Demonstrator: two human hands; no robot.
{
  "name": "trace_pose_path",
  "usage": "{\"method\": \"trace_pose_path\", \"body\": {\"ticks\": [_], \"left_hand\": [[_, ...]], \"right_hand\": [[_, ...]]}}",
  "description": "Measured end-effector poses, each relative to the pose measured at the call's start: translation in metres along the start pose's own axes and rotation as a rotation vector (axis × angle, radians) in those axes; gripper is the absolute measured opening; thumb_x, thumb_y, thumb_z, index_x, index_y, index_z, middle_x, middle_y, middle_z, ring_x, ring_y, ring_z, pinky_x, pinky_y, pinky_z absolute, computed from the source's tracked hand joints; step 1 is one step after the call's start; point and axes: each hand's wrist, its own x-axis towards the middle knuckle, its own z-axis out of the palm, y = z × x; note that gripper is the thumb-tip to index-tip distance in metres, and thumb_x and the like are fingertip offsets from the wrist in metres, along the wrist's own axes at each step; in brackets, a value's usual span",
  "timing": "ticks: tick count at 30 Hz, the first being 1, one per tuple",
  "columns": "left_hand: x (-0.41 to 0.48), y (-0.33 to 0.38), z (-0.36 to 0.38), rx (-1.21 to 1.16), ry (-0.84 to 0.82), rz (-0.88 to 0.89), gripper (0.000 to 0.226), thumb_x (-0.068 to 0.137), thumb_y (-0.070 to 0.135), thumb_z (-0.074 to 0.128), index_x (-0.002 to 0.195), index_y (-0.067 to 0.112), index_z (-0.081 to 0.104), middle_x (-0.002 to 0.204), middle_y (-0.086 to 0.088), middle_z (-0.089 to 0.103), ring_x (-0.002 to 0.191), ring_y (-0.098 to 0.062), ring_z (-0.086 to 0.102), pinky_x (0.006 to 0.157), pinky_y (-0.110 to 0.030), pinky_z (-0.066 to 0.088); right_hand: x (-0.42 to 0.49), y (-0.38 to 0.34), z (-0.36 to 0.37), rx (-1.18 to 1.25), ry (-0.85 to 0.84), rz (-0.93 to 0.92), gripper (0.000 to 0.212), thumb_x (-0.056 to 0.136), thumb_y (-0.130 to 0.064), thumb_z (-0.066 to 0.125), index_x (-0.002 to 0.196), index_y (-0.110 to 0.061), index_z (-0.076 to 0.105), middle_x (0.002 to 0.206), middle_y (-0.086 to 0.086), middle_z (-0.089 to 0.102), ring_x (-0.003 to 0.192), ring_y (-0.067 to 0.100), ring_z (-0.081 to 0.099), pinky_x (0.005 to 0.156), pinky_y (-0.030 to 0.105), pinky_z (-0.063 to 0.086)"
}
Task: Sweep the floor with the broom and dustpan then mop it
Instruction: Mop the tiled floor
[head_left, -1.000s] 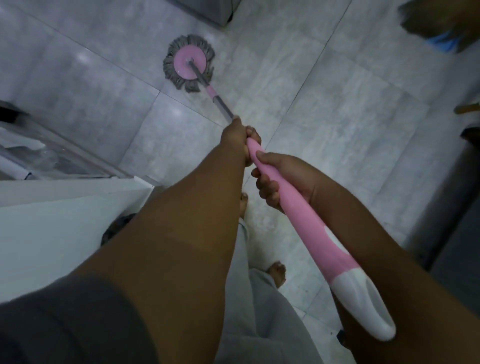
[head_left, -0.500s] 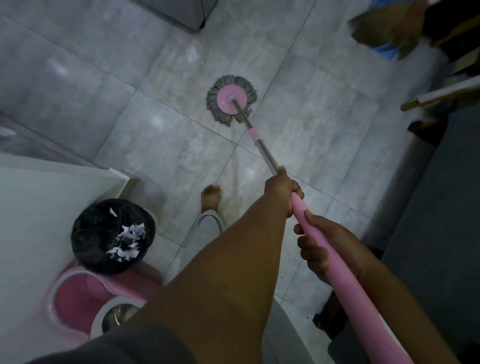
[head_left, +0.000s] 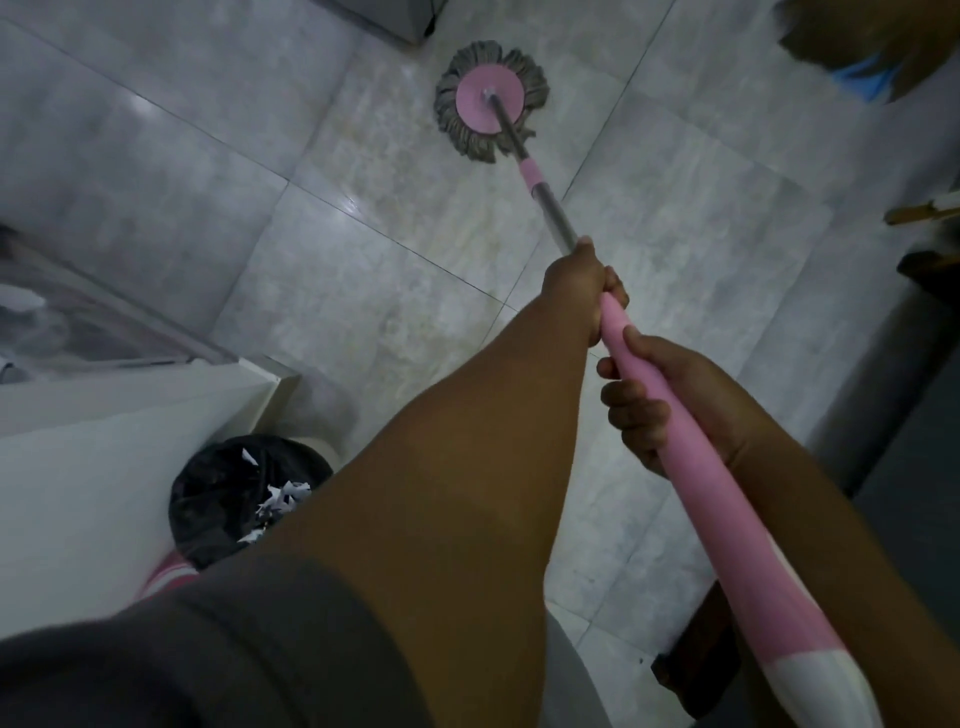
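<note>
Both hands grip pink spin mop (head_left: 691, 441) handle: left hand (head_left: 579, 291) ahead, right hand (head_left: 670, 400) behind; round mop head (head_left: 491, 101) flat on grey tile floor (head_left: 363, 249).

Mop head (head_left: 491, 101) sits on the floor (head_left: 363, 260) at upper centre, and its handle (head_left: 727, 519) runs back and to the right toward the person. Left hand (head_left: 576, 291) grips the handle ahead of the right hand (head_left: 660, 400), close together. Bin (head_left: 218, 499) holding paper scraps (head_left: 283, 493) stands lower left, just beside a cabinet (head_left: 78, 493); a blurred broom (head_left: 857, 47) is at the upper right corner.
</note>
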Motion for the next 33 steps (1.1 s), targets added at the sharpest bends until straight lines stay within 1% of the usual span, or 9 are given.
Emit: {"method": "trace_pose_path", "body": {"ticks": [2, 5, 10, 12, 15, 22, 25, 29, 33], "left_hand": [[0.011, 0.03, 0.005, 0.018, 0.013, 0.01, 0.043, 0.103, 0.043, 0.046, 0.073, 0.012, 0.046, 0.038, 0.005, 0.039, 0.028, -0.011, 0.035, 0.041, -0.018, 0.033], [0.02, 0.058, 0.01, 0.039, 0.037, 0.029, 0.041, 0.104, 0.042, 0.045, 0.077, 0.012, 0.046, 0.042, 0.004, 0.039, 0.031, -0.011, 0.035, 0.041, -0.017, 0.033], [0.017, 0.054, 0.018, 0.029, 0.042, 0.034, 0.041, 0.104, 0.042, 0.045, 0.076, 0.012, 0.045, 0.047, 0.004, 0.038, 0.032, -0.01, 0.034, 0.039, -0.016, 0.032], [0.013, 0.039, 0.024, 0.024, 0.048, 0.043, 0.043, 0.104, 0.042, 0.045, 0.074, 0.012, 0.044, 0.046, 0.004, 0.038, 0.031, -0.01, 0.034, 0.039, -0.016, 0.031], [0.004, 0.001, 0.034, -0.003, 0.052, 0.058, 0.041, 0.105, 0.041, 0.044, 0.077, 0.012, 0.046, 0.049, 0.002, 0.04, 0.03, -0.01, 0.035, 0.039, -0.016, 0.032], [-0.062, -0.133, 0.061, -0.101, 0.083, -0.007, 0.046, 0.105, 0.042, 0.045, 0.07, 0.012, 0.043, 0.043, 0.003, 0.038, 0.026, -0.011, 0.034, 0.038, -0.014, 0.031], [-0.091, -0.173, 0.067, -0.181, 0.093, -0.036, 0.043, 0.104, 0.041, 0.047, 0.073, 0.012, 0.043, 0.047, 0.002, 0.037, 0.031, -0.011, 0.033, 0.038, -0.015, 0.03], [-0.114, -0.191, 0.057, -0.244, 0.108, -0.023, 0.04, 0.105, 0.039, 0.047, 0.075, 0.012, 0.042, 0.053, 0.001, 0.035, 0.04, -0.012, 0.031, 0.038, -0.015, 0.028], [-0.118, -0.19, 0.035, -0.312, 0.123, -0.022, 0.04, 0.105, 0.04, 0.046, 0.076, 0.013, 0.042, 0.055, 0.002, 0.037, 0.036, -0.01, 0.032, 0.036, -0.014, 0.028]], "right_hand": [[0.016, -0.025, 0.012, -0.006, -0.009, -0.005, 0.03, 0.092, -0.039, 0.055, 0.09, -0.009, 0.054, 0.054, -0.002, 0.047, 0.032, 0.006, 0.042, 0.029, 0.017, 0.036], [0.033, -0.047, 0.021, 0.01, -0.034, -0.013, 0.031, 0.094, -0.039, 0.053, 0.088, -0.009, 0.054, 0.053, -0.002, 0.047, 0.032, 0.005, 0.042, 0.03, 0.017, 0.036], [0.035, -0.051, 0.012, 0.011, -0.058, 0.002, 0.032, 0.095, -0.04, 0.051, 0.086, -0.01, 0.052, 0.051, -0.003, 0.046, 0.031, 0.005, 0.041, 0.03, 0.016, 0.036], [0.027, -0.046, -0.001, -0.008, -0.062, 0.01, 0.032, 0.095, -0.04, 0.051, 0.086, -0.01, 0.052, 0.05, -0.003, 0.046, 0.031, 0.006, 0.041, 0.029, 0.016, 0.035], [0.004, -0.03, -0.03, -0.033, -0.053, 0.035, 0.031, 0.094, -0.039, 0.052, 0.086, -0.009, 0.052, 0.049, -0.002, 0.046, 0.03, 0.007, 0.041, 0.028, 0.017, 0.035], [-0.098, 0.035, -0.111, -0.149, 0.029, 0.122, 0.03, 0.093, -0.037, 0.054, 0.087, -0.008, 0.052, 0.053, 0.001, 0.045, 0.032, 0.009, 0.04, 0.03, 0.017, 0.034], [-0.133, 0.055, -0.13, -0.211, 0.066, 0.145, 0.031, 0.094, -0.037, 0.055, 0.088, -0.006, 0.053, 0.056, 0.002, 0.044, 0.033, 0.009, 0.04, 0.03, 0.018, 0.034], [-0.152, 0.07, -0.129, -0.298, 0.09, 0.168, 0.033, 0.096, -0.037, 0.055, 0.085, -0.006, 0.053, 0.056, 0.002, 0.045, 0.034, 0.009, 0.039, 0.031, 0.018, 0.035], [-0.147, 0.08, -0.116, -0.375, 0.089, 0.194, 0.034, 0.096, -0.038, 0.055, 0.083, -0.006, 0.055, 0.053, 0.002, 0.048, 0.034, 0.01, 0.041, 0.032, 0.018, 0.036]]}}
